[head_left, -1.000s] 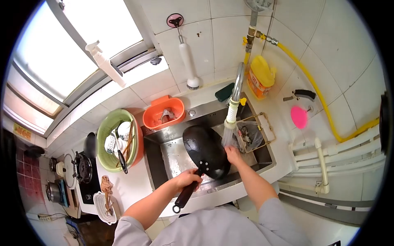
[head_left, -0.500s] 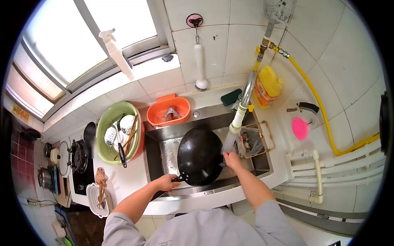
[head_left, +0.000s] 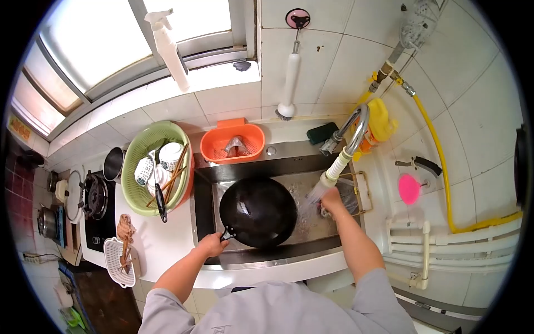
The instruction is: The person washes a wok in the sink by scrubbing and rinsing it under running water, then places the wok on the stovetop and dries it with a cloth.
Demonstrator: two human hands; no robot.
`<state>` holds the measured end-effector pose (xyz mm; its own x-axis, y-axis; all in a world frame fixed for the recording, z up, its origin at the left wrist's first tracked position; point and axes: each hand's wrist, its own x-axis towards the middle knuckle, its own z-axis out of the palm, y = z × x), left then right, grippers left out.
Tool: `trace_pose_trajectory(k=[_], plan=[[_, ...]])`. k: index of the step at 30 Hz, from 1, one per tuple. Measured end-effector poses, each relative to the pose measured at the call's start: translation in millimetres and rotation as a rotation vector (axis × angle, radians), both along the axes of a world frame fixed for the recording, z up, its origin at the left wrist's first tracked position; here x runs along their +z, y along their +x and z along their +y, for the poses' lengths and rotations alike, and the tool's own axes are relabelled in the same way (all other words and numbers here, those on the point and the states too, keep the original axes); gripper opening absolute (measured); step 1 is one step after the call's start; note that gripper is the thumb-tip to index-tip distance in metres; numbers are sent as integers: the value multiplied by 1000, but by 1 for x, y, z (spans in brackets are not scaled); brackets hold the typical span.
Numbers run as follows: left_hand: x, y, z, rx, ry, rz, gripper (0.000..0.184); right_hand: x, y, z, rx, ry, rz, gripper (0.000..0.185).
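A black wok (head_left: pixel 258 209) lies bottom up and tilted in the steel sink (head_left: pixel 267 260), its dark underside wet and shiny. My left hand (head_left: pixel 211 245) is closed around the wok's handle at the lower left. My right hand (head_left: pixel 333 201) is apart from the wok, just below the nozzle of the faucet (head_left: pixel 331 173) and beside the running water. The nozzle and spray hide its fingertips, so I cannot make out whether it holds anything. Water sprays down into the sink at the wok's right. A wire rack (head_left: pixel 362 192) with a plastic bag is right behind this hand.
A green basin (head_left: pixel 129 192) of dishes and chopsticks stands left of the sink. An orange strainer (head_left: pixel 208 146) sits on the back edge, near a dark green sponge (head_left: pixel 322 133). A yellow bottle (head_left: pixel 381 125) stands behind the faucet. A white basket (head_left: pixel 115 261) is at the counter's front left.
The wok has shifted left in the sink with my left hand on its handle. My right hand has left the wok's right edge and moved up and right to the nozzle. The view has shifted.
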<state>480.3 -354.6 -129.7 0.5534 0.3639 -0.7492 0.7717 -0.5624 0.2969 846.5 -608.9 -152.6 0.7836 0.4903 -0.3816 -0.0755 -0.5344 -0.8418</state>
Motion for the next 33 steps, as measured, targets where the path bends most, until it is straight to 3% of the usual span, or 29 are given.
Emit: trace_pose_trajectory(k=[3, 5, 6, 8, 10, 17, 19, 21, 22, 24, 26, 29, 32, 33], plan=[[0, 9, -1, -75, 42, 88, 50, -54, 52, -5, -6, 161, -400, 18], [-12, 7, -2, -138, 90, 86, 50, 21, 55, 16, 51, 214, -253, 21], [-4, 13, -5, -138, 79, 105, 49, 22, 62, 23, -6, 300, -385, 27], [3, 20, -7, -137, 68, 104, 45, 33, 85, 34, -26, -2, -442, 34], [-10, 19, -9, -107, 90, 73, 40, 17, 105, 39, 44, -341, -717, 40], [-19, 23, -9, -111, 130, 107, 35, 12, 116, 40, -93, 139, -392, 43], [-18, 24, -9, -105, 125, 108, 36, 19, 88, 23, -12, 144, -595, 41], [-17, 22, -12, -84, 121, 105, 36, 3, 54, 6, 3, 173, -415, 37], [-15, 22, -14, -81, 115, 107, 34, -13, 35, 0, -20, 192, -130, 34], [-21, 16, -16, -99, 140, 71, 33, -21, 0, -3, -103, -123, 151, 37], [-14, 16, -19, -90, 167, 55, 32, -23, -28, -2, -24, -229, 210, 35], [-8, 11, -26, -56, 251, -42, 40, -13, -51, 4, 138, -121, 32, 39], [5, 6, -35, -68, 380, -224, 46, 7, -68, 15, 139, -17, -428, 37], [8, 4, -37, -62, 418, -305, 47, 17, -77, 20, 60, 74, -400, 30]])
